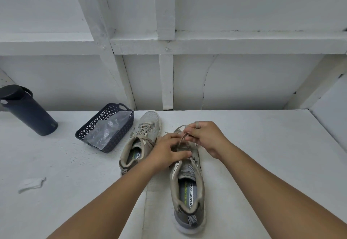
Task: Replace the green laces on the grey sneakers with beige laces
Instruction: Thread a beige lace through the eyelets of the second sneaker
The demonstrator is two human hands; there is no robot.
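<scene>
Two grey sneakers sit side by side on a white surface, toes pointing away toward a white panelled wall. The right sneaker lies nearer, its heel close to the bottom edge; the left sneaker sits a little farther back and just beside it. Both hands work over the right sneaker's eyelets. The right hand has its fingers curled, pinching a beige lace that rises from the shoe. The left hand rests on the shoe's tongue area, fingers pressed together and bent around the lace there. The left sneaker is already threaded with a beige lace. Far left of the shoes sits a dark basket holding a clear plastic bag, and farther left stands a dark bottle. A scrap of white paper lies near left.
</scene>
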